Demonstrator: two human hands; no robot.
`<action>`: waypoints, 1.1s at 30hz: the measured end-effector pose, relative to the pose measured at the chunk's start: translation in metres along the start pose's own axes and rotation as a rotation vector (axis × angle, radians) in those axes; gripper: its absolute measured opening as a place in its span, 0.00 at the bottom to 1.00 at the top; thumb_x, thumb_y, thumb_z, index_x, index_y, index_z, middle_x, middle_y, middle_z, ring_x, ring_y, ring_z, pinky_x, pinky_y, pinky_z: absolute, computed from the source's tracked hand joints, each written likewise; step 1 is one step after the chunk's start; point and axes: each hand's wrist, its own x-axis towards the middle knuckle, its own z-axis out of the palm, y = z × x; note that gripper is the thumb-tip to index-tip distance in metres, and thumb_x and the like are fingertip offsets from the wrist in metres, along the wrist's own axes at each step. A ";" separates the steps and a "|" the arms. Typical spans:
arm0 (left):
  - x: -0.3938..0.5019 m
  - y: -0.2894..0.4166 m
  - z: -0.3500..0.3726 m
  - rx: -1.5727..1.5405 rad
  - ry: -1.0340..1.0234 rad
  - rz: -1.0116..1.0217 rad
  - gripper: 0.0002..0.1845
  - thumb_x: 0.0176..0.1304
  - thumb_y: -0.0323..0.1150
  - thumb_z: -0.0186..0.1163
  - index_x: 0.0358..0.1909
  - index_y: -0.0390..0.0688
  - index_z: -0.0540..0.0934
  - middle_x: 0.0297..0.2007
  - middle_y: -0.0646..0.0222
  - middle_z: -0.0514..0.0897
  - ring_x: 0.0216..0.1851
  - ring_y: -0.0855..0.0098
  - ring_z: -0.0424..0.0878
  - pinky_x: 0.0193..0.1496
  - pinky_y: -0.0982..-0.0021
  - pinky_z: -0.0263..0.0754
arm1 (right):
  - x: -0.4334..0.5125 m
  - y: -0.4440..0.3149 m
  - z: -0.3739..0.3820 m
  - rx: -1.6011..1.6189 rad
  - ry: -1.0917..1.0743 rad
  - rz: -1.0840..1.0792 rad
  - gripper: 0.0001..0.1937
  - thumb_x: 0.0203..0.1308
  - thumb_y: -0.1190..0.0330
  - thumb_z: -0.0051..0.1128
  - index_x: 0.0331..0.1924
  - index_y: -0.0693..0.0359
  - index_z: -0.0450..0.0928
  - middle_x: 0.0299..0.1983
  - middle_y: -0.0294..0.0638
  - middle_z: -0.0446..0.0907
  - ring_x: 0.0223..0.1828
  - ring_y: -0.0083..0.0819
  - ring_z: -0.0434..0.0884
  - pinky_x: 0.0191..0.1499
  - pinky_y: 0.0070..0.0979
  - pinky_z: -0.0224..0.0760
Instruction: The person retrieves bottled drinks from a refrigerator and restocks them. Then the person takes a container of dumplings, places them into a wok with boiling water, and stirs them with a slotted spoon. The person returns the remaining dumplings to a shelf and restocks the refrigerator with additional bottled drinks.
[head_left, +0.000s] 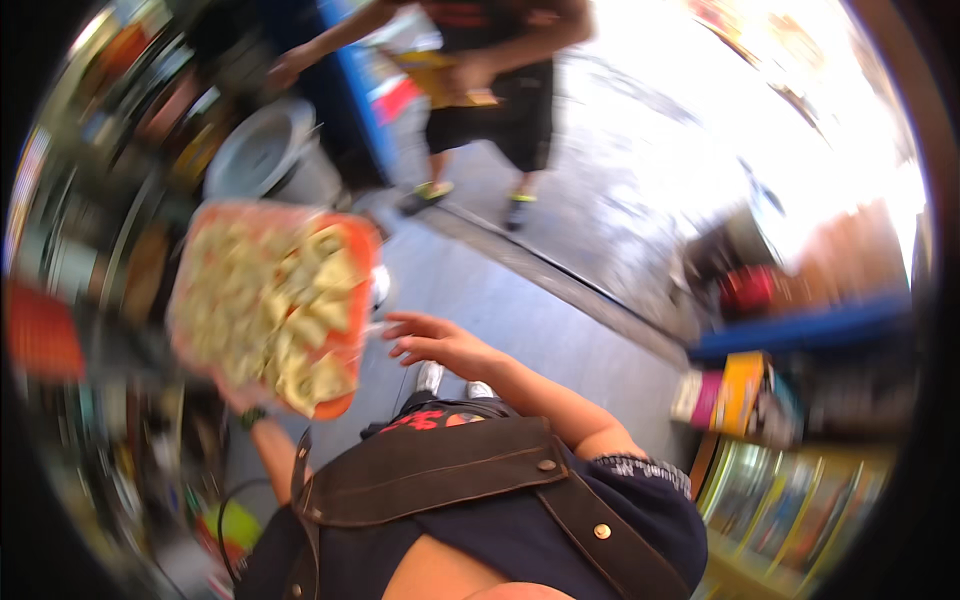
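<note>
An orange plastic tray (365, 255) is held up at the left of the view, loaded with folded pale dumplings (319, 307). Clear plastic film (217, 277) covers the tray's left part, while the dumplings on the right side lie bare. My left hand (238, 396) supports the tray at its near edge, its fingers mostly hidden beneath; a dark watch or band is on that wrist. My right hand (442, 345) hovers just right of the tray, apart from it, fingers spread and holding nothing.
A person (487, 82) stands at the doorway holding a yellow item. Beyond my tray is a grey bucket (262, 150). Blurred shelving lines the left. At right are a blue ledge (802, 326), boxes (739, 394) and a glass-fronted cabinet (787, 502). A raised sill (540, 270) crosses the floor.
</note>
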 end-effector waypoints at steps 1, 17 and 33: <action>-0.013 -0.003 -0.008 0.018 0.041 0.137 0.49 0.54 0.68 0.56 0.71 0.47 0.61 0.69 0.62 0.65 0.68 0.52 0.62 0.69 0.46 0.57 | 0.010 -0.001 0.007 0.052 -0.055 0.032 0.33 0.67 0.63 0.57 0.72 0.59 0.55 0.61 0.46 0.71 0.56 0.34 0.76 0.59 0.32 0.70; -0.147 0.035 -0.173 -0.238 0.355 0.742 0.36 0.70 0.61 0.45 0.71 0.47 0.62 0.67 0.66 0.68 0.66 0.58 0.68 0.66 0.53 0.65 | 0.147 0.098 0.105 -0.048 -0.336 0.544 0.23 0.69 0.60 0.54 0.61 0.63 0.67 0.40 0.43 0.80 0.38 0.30 0.81 0.40 0.27 0.75; -0.047 0.102 -0.172 -0.245 0.489 0.828 0.35 0.72 0.60 0.43 0.69 0.45 0.61 0.64 0.70 0.71 0.62 0.65 0.72 0.61 0.62 0.71 | 0.303 0.190 0.216 0.280 -0.370 0.679 0.31 0.70 0.48 0.47 0.69 0.58 0.58 0.66 0.42 0.68 0.65 0.36 0.70 0.67 0.39 0.65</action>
